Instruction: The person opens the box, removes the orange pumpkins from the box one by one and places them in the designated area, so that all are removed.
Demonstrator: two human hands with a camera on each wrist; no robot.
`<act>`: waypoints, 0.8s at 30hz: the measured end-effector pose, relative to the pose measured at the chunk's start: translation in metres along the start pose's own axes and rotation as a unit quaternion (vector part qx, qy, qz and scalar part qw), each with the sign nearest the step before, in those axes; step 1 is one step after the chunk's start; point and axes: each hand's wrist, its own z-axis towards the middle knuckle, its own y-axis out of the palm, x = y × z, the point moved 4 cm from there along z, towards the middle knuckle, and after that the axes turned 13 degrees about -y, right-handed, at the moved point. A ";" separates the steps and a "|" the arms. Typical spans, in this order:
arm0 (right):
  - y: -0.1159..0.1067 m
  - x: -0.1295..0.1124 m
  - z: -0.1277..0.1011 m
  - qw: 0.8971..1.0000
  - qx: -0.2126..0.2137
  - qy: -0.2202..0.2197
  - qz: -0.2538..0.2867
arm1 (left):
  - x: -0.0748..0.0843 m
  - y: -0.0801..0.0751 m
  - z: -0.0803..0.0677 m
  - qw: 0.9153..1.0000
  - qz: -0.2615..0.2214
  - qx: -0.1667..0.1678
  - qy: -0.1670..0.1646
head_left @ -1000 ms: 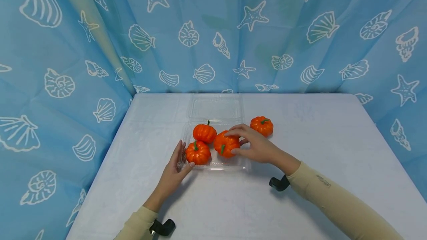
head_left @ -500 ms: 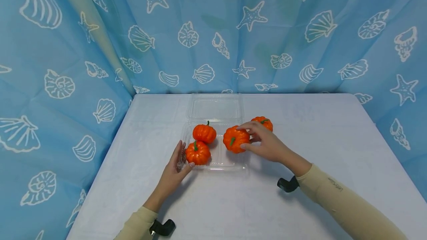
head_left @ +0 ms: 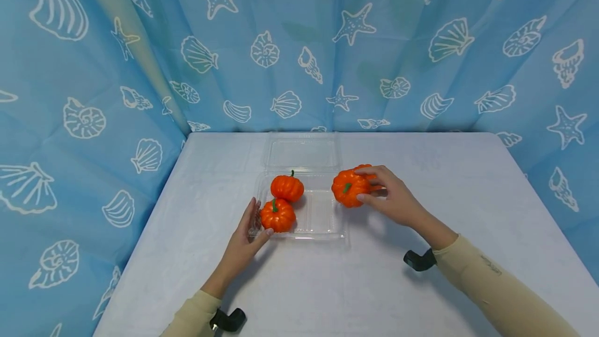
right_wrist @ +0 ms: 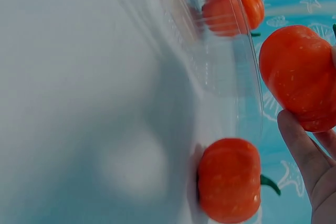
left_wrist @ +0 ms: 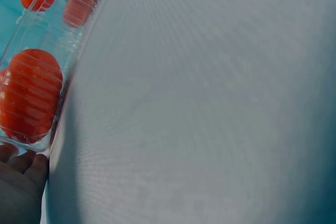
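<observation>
A clear plastic clamshell tray (head_left: 323, 217) lies open on the white table (head_left: 327, 285), its lid (head_left: 301, 152) folded back. Two small orange pumpkins (head_left: 287, 187) (head_left: 277, 215) sit in its left half. My left hand (head_left: 259, 218) rests with straight fingers against the tray's front-left corner; in the left wrist view the near pumpkin (left_wrist: 29, 100) shows through the wall above my fingertips (left_wrist: 21, 182). My right hand (head_left: 362, 185) grips a third pumpkin (head_left: 346, 190) just past the tray's right edge. A fourth pumpkin (right_wrist: 228, 179) stands on the table behind it, mostly hidden in the head view.
Blue curtains printed with shells and starfish (head_left: 93, 92) close in the table at the back and on both sides. Black wrist mounts (head_left: 418, 260) (head_left: 228, 320) sit on both sleeves. Bare tabletop stretches in front and to the right of the tray.
My right hand has carried the pumpkin from the tray's right half up and to the right, past the tray's edge toward the pumpkin on the table. The left hand has stayed put.
</observation>
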 end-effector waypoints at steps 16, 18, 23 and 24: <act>-0.031 0.026 -0.020 0.997 0.042 0.054 -0.047 | 0.000 0.000 0.001 1.000 0.003 0.000 -0.003; -0.031 0.026 -0.022 0.996 0.039 0.061 -0.044 | 0.000 0.001 0.001 1.000 0.001 0.001 -0.002; -0.030 0.025 -0.028 0.997 0.027 0.072 -0.020 | 0.000 0.001 0.000 1.000 -0.005 0.002 0.004; -0.029 0.026 -0.029 0.997 0.024 0.072 -0.017 | 0.000 0.000 0.000 1.000 -0.008 0.001 0.005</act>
